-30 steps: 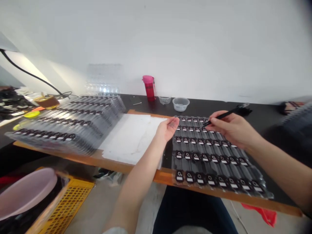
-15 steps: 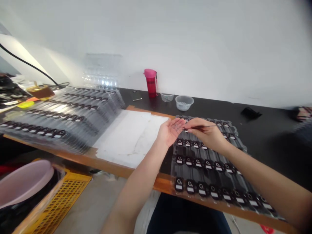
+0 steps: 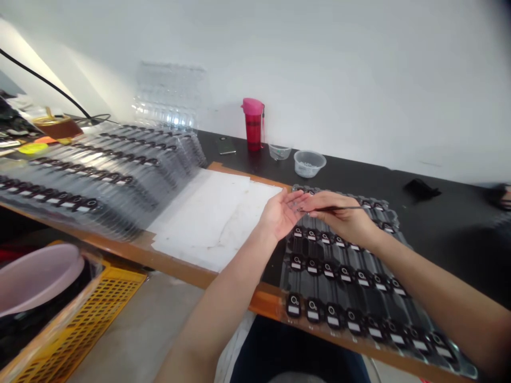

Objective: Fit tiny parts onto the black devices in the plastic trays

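Okay, my L hand (image 3: 282,211) lies open, palm up, at the tray's edge, so my R hand (image 3: 339,215) can work right over it; R fingers (image 3: 319,205) pinch a slim black tool (image 3: 347,208), prob tweezers, tip at my L fingers (image 3: 297,199). Clear blister tray (image 3: 393,217) holds rows of black parts (image 3: 313,309). Beyond it, plastic tub (image 3: 309,163) w/ small pale bits (image 3: 307,167).

Head-worn view; faces forward, down onto left hand (image 3: 281,215), right hand (image 3: 341,219)
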Tool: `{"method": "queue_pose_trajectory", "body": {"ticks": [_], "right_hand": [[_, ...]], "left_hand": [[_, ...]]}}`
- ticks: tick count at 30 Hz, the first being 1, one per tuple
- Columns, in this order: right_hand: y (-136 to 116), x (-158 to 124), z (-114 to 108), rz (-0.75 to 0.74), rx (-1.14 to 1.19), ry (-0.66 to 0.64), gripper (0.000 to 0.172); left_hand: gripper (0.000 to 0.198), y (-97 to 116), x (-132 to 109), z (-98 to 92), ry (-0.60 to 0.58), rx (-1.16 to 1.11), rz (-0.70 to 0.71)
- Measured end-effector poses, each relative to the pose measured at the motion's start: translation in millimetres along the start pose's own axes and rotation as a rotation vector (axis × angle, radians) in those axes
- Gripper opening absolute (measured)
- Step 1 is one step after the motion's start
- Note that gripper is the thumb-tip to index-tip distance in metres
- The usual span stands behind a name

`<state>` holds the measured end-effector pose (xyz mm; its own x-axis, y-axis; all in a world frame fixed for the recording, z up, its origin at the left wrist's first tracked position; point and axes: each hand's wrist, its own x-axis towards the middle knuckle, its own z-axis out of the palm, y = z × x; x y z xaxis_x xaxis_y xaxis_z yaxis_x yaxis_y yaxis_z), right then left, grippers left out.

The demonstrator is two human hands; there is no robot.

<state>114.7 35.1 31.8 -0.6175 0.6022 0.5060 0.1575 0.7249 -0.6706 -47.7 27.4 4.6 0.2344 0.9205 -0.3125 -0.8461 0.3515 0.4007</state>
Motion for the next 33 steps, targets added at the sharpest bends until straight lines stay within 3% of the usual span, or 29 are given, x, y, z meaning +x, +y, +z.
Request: {"method": "queue_pose_trajectory", "body": {"ticks": [20,26,30,33], "right_hand": [[-2,3,-2,0.045,-0.023,-0.056,0.015],[0,4,1,0.126,0.054,0.133,0.012],[3,7,3,0.257,0.229,0.320,0.016],[7,9,5,0.329,0.362,0.380,0.020]], "left_hand": [[0.037,0,-1,1.2,-0.002,0.023,-0.004],[0.032,-3,0,-1.4,0.010,0.056,0.023],[0.023,-3,0,-2.1,0.016,0.140,-0.013],[0.022,-4,0,-2.5,-0.027,0.164,-0.028]]}}
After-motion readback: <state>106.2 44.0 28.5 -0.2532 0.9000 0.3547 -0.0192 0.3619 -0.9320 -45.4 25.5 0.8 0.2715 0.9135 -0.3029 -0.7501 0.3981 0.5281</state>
